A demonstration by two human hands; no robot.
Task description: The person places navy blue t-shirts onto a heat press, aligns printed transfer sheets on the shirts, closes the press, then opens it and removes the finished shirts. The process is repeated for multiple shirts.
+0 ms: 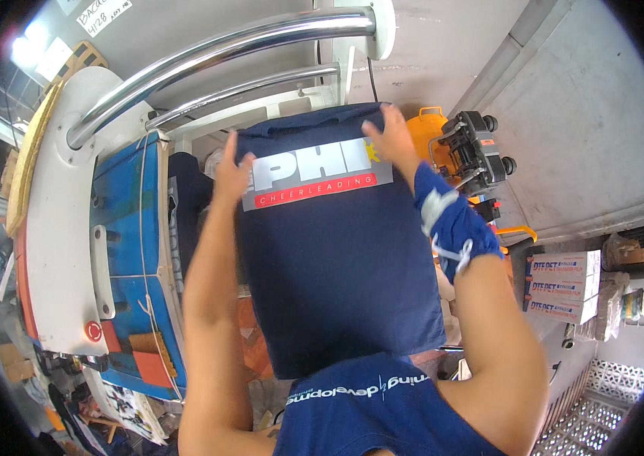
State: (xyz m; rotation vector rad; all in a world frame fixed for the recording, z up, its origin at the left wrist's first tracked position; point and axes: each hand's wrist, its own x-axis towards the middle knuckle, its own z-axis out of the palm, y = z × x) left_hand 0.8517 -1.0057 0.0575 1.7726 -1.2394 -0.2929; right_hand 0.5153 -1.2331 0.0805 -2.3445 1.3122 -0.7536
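Observation:
A navy blue T-shirt (337,281) is spread flat in front of me. Near its upper end lies a rectangular transfer sheet (322,199) with large white letters, a red band and a yellow mark. My left hand (232,173) is at the left edge of the sheet, index finger and thumb apart. At the sheet's upper right corner is my right hand (396,139), its thumb and fingers spread beside the shirt's edge. Whether either hand presses the cloth or only hovers I cannot tell. A blue cloth band (451,224) wraps my right forearm.
Chrome bars (231,57) cross above the shirt's far end. On the left stands a blue and white machine (120,251) with a red button (93,330). An orange trolley with a black wheeled device (470,152) is at the right, with white boxes (563,287) beyond.

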